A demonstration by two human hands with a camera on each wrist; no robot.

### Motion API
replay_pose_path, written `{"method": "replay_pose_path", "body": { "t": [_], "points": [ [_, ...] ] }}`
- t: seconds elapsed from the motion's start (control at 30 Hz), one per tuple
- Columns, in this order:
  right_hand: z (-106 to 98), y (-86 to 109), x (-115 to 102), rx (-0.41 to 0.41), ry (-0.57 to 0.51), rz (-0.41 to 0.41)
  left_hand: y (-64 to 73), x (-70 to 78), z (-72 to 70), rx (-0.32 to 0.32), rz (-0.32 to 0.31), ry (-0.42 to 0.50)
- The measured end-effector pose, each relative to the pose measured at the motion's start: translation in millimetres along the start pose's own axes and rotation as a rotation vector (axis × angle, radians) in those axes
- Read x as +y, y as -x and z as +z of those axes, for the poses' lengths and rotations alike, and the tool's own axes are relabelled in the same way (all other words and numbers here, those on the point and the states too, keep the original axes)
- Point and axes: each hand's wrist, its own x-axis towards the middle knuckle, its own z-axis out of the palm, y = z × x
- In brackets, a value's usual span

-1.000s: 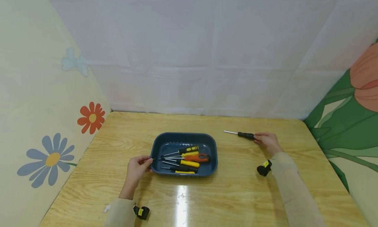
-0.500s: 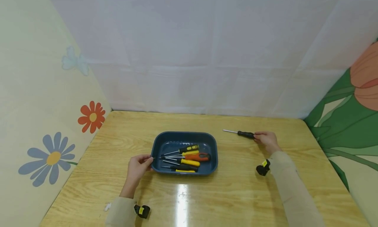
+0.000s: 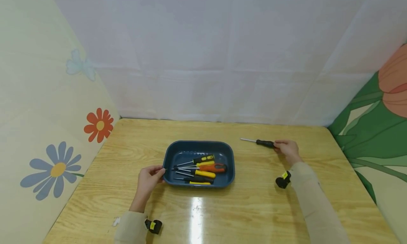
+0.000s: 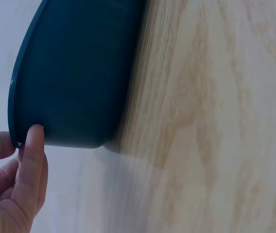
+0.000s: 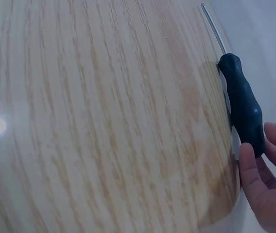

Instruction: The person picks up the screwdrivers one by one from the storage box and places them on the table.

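Observation:
A dark blue rectangular tray (image 3: 231,166) stands on the table, holding several screwdrivers with yellow or black handles and a tool with an orange-and-black handle (image 3: 216,168). My left hand (image 3: 148,179) pinches the tray's left rim between thumb and fingers; the left wrist view shows the fingertips (image 4: 35,138) against the tray's outer wall. To the right of the tray, my right hand (image 3: 287,150) pinches the butt of a black-handled screwdriver (image 3: 265,143). Its thin metal shaft points left toward the tray. In the right wrist view the black handle (image 5: 245,107) lies between thumb and fingers.
The wooden table (image 3: 254,208) reaches back to a white cloth backdrop (image 3: 203,60). Flower-patterned panels flank it at left and right. A small white mark (image 3: 116,221) is on the table beside the left sleeve, and light glares off the front middle.
Both hands keep their grips, on the tray rim and on the screwdriver. The whole head view has shifted very slightly; nothing else visibly moves.

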Motion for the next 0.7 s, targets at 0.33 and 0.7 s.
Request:
{"method": "replay_pose_path", "body": {
  "t": [0.33, 0.7],
  "points": [
    [-2.4, 1.4, -2.7, 0.0, 0.025, 0.036, -0.2, 1.1, 0.2, -0.005, 0.004, -0.001],
    [-4.6, 2.6, -2.6, 0.048, 0.018, 0.033, -1.0, -0.2, -0.3, -0.003, 0.008, 0.002]
  ]
}}
